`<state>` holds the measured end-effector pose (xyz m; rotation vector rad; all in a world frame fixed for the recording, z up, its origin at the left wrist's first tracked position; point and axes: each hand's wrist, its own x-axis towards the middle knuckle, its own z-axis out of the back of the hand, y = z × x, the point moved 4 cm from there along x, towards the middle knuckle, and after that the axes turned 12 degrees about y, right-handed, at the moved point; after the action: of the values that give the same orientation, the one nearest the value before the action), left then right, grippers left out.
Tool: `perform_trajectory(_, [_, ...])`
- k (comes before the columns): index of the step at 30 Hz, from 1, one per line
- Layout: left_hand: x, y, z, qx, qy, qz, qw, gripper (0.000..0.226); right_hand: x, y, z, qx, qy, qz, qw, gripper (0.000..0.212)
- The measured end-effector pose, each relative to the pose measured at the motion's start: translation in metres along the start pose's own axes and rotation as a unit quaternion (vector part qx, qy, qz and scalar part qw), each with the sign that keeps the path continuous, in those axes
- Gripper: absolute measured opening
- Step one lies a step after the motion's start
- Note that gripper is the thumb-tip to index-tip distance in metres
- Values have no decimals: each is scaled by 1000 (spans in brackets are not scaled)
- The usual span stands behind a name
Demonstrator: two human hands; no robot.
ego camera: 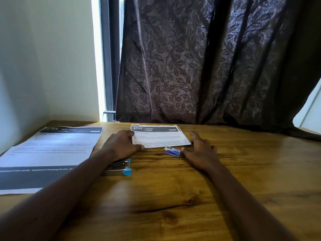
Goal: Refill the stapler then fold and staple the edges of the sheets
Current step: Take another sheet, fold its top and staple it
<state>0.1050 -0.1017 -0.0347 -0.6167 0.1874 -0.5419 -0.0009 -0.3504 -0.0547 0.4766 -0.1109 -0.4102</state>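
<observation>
Spotted blue-tipped stapler (121, 168) on wooden surface (173, 197), long axis left-right, blue ends pointing right, upper arm lifted off base at that end; left part hidden under left forearm. Placed it near side of left hand (121, 145), close to wrist, away from fingers (130, 134). Logged folded sheets (161, 136) toward far edge, long axis left-right, printed header away from person. Found left fingers bent at sheets' left edge, thumb by near-left corner; couldn't tell whether gripping or just touching. Marked right hand (199, 150) spread flat and relaxed at sheets' right corner, holding nothing. Noted staple box (171, 151) lying just beside sheets' near edge, between both hands, long axis roughly left-right, right end touching or just beside right thumb tip. Saw large printed sheet (48, 153) flat at left, dark leaf-patterned curtain (199, 66) behind.
</observation>
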Motion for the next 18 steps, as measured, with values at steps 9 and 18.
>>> perform_trajectory(9, [10, 10, 3, 54, -38, 24, 998, 62, 4, -2, 0, 8, -12, 22, 1000, 72])
perform_trajectory(18, [6, 5, 1, 122, -77, 12, 989, 44, 2, 0, -3, -14, -11, 34, 999, 68])
